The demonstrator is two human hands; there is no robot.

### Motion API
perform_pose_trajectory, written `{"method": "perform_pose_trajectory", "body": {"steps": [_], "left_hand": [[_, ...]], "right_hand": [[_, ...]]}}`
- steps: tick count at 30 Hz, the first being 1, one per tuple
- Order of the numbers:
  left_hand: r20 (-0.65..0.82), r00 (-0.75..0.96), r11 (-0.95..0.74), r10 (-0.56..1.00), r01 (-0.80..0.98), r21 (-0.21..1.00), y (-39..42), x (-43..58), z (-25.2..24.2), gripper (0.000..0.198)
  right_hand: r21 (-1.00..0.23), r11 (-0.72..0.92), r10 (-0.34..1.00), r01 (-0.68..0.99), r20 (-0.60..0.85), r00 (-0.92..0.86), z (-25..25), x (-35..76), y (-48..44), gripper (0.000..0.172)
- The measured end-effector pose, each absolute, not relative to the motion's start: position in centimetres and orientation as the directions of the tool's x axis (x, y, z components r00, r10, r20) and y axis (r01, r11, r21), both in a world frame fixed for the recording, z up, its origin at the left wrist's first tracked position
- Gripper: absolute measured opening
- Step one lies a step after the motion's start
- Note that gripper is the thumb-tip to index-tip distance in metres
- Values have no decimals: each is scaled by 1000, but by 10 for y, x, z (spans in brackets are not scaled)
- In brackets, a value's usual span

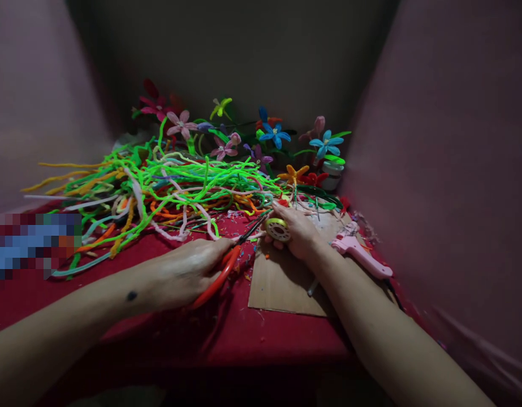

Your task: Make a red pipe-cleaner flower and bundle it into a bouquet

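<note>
My left hand [188,270] is closed on the red-orange handles of a pair of scissors [227,265], whose dark blades point up and right toward a small round spool [277,229]. My right hand [301,229] curls round that spool and rests on a sheet of brown cardboard [281,285]. A big tangle of pipe cleaners [171,189], mostly neon green with orange, pink and yellow ones, lies just beyond both hands on the red cloth [244,333].
Finished pipe-cleaner flowers [275,135] in pink, blue, yellow and orange stand at the back. A pink glue gun [360,254] lies right of my right wrist. A small white jar [331,174] sits behind it. Pink walls close in on both sides.
</note>
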State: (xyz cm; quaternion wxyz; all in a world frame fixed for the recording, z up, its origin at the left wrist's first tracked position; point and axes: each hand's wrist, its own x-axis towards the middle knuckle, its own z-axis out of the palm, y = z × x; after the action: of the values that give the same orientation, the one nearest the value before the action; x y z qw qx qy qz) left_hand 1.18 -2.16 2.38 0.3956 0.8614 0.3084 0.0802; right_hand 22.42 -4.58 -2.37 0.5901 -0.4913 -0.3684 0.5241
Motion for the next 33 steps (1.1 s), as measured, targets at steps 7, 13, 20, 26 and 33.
{"method": "perform_pose_trajectory", "body": {"steps": [7,13,20,26,33], "left_hand": [[-154,866,-540,475,425,726,-19,21,27,16],[-274,851,-347,448,448,824,-16,17,21,23],[-261,874,-335,409,410,848,-14,15,17,26],[-105,903,-567,416,347,747,-12,18,11,16],[59,912,-753,405,297,587,-3,10,7,20]], "right_hand": [[-959,-70,978,-276,-120,169,-23,226,-45,52],[-970,-56,995,-235,-74,65,-20,227,-49,42],[-980,-20,999,-198,-27,36,-24,231,-50,15],[-993,-1,998,-115,-9,70,-24,230,-49,12],[-994,6,990,-107,-10,142,-21,228,-48,13]]}}
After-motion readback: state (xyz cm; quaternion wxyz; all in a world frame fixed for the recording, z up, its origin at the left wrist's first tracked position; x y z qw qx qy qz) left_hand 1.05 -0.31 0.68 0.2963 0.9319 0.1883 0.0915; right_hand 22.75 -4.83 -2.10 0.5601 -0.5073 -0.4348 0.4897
